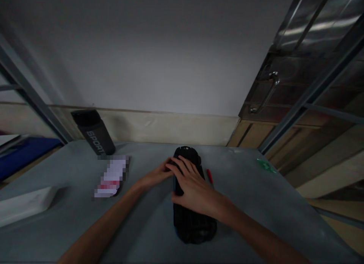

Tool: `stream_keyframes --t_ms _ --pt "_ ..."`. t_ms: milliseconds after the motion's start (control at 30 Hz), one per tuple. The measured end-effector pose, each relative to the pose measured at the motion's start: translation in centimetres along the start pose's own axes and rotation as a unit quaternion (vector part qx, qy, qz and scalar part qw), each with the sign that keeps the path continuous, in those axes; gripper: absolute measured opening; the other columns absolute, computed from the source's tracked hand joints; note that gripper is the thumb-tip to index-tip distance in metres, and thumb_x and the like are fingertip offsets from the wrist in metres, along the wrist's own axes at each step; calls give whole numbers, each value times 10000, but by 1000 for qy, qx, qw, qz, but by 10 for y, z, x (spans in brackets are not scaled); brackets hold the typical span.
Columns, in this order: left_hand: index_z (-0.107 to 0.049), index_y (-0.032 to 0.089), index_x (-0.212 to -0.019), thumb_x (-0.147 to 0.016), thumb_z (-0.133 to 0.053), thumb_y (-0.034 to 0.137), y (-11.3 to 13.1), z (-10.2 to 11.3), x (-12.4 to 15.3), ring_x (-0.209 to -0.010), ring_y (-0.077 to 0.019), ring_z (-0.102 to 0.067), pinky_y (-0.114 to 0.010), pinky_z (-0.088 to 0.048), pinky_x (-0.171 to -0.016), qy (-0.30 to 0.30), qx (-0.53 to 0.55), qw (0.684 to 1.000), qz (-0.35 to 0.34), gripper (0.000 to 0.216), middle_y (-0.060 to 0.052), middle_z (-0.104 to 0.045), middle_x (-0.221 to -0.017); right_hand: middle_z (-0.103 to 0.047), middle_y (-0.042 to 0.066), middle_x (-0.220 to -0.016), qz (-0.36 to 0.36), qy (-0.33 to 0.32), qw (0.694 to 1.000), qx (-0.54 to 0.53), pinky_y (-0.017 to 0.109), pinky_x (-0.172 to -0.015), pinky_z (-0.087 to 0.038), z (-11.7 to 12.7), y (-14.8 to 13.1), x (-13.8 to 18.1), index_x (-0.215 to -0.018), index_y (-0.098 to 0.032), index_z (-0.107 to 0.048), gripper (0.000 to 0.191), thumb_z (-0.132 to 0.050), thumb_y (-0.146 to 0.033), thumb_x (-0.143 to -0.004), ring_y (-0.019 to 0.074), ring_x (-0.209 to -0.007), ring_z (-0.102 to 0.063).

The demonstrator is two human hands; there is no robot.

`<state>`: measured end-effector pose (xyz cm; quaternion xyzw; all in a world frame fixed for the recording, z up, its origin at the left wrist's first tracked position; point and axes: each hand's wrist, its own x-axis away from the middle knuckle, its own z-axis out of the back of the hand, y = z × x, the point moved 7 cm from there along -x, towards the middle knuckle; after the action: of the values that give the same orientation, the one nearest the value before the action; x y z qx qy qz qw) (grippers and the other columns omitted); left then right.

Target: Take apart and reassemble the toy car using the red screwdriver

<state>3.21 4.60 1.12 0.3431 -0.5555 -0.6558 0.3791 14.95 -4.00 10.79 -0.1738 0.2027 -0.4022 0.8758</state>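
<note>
A long black pouch-like object (193,218) lies lengthwise on the grey table (256,203), its far end rounded. My right hand (192,186) rests flat on top of its middle, fingers stretched out toward the far end. My left hand (159,175) touches the object's left edge near the far end, fingers curled against it; what they pinch is hidden by the right hand. A red pen (209,177) lies on the table just right of the object.
A dark bottle marked SPORT (95,133) stands at the back left. A small pixelated packet (112,176) lies in front of it. A white box (25,203) sits at the left edge. A green scrap (265,165) lies at the right. A metal door (284,67) stands at the right.
</note>
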Motion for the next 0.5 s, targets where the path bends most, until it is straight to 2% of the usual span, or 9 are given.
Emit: stream_keyframes --t_ms 100,200,267,333,400,433,500 --pt "-619 287 -1309 -850 -747 392 1 -1 -2 -1440 -351 -530 -470 -370 -1248 3 24 1000 -2 488 -69 -665 -1440 -386 167 -1686 -18 27 999 -19 674 -1263 -300 10 4 3 -1583 -260 -458 821 -722 -186 -808 399 -1602 -250" --pt "-612 269 -1283 -837 -776 393 1 -3 -4 -1434 -356 -538 -461 -415 -1217 -5 45 999 -11 491 -68 -670 -1401 -496 159 -1579 -52 69 995 -38 683 -1210 -366 35 6 9 -1572 -290 -484 812 -730 -248 -799 416 -1505 -397" --pt "-610 262 -1260 -845 -778 390 1 -5 -5 -1402 -349 -568 -458 -447 -1192 -13 53 998 -7 466 -60 -686 -1362 -630 158 -1383 -91 106 989 -53 650 -1154 -428 59 13 18 -1547 -267 -534 780 -743 -286 -796 414 -1350 -543" --pt "-603 265 -1254 -862 -771 388 1 -6 -5 -1375 -336 -590 -457 -461 -1182 -18 56 998 1 444 -50 -693 -1351 -736 112 -1042 -145 112 979 -84 617 -1056 -496 79 29 31 -1489 -268 -612 687 -754 -347 -822 385 -1084 -676" --pt "-595 269 -1274 -862 -778 391 3 -7 -5 -1378 -334 -587 -460 -453 -1195 -21 55 998 2 467 -48 -689 -1372 -726 63 -774 -206 85 967 -125 605 -935 -539 93 51 48 -1341 -298 -731 500 -727 -430 -859 350 -814 -698" --pt "-591 268 -1292 -863 -780 396 5 -8 -5 -1388 -335 -579 -461 -444 -1205 -23 54 998 0 486 -47 -683 -1388 -750 70 -800 -222 86 959 -152 592 -920 -544 101 62 57 -1220 -321 -789 395 -726 -464 -857 347 -798 -699" --pt "-583 265 -1332 -875 -774 415 6 -9 -5 -1414 -336 -560 -464 -426 -1226 -30 51 998 -1 518 -46 -672 -1422 -802 77 -947 -245 113 937 -223 573 -956 -542 111 86 77 -1046 -348 -833 304 -790 -492 -781 381 -934 -716"
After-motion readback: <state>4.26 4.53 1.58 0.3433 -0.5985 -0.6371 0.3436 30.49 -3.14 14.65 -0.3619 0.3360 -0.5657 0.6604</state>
